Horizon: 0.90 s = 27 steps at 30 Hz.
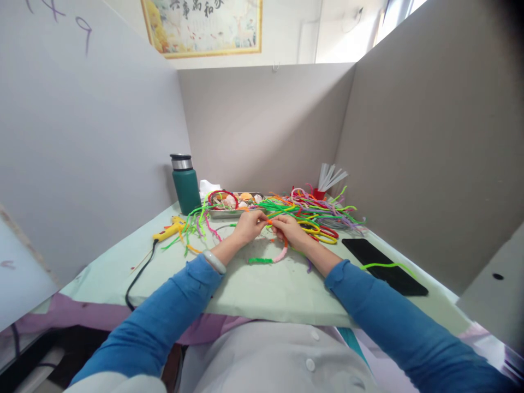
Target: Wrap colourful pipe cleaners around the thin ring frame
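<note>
Close together above the middle of the table, my left hand (250, 225) and my right hand (289, 228) both pinch an orange pipe cleaner (269, 221). Its short stretch shows between the fingertips. Below my right hand hangs a curved piece wrapped in orange, pink and green, with its pink section (280, 255) in the bend and its green end (261, 261) pointing left. Whether the orange strand runs unbroken into this piece is hidden by my right hand. A pale bangle sits on my left wrist.
A heap of coloured pipe cleaners (311, 213) lies behind my hands, beside a metal tray (216, 214) of small pieces. On the left are a green bottle (186, 188) and a yellow glue gun (168, 230) with a black cord. White sticks (328, 177) and a black phone-like slab (382, 266) lie right.
</note>
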### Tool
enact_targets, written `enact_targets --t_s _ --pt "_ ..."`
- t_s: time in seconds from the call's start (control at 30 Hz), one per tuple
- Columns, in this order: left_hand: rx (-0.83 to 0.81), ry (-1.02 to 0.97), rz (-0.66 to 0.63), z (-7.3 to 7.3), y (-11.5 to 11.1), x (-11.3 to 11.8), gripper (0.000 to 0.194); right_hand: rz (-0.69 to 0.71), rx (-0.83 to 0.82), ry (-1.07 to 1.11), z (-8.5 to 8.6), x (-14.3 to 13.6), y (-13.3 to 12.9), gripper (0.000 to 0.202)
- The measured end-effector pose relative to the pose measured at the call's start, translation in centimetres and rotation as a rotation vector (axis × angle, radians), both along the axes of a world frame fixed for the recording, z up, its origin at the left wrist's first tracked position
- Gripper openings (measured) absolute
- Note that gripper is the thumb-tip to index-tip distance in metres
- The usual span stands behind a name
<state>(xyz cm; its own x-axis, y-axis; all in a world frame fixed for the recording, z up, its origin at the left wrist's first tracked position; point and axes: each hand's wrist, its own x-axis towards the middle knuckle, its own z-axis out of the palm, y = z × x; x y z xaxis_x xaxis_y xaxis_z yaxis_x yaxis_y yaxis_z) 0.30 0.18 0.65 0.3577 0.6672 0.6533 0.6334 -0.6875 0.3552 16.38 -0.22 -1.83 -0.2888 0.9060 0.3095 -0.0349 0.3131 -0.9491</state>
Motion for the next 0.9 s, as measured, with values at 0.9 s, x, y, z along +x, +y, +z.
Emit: enact_targets --t_s 0.9 --pt "-0.049 -0.023 0.046 0.42 -0.41 0.10 0.013 -0.020 0.071 0.006 0.36 -0.29 -0.41 0.020"
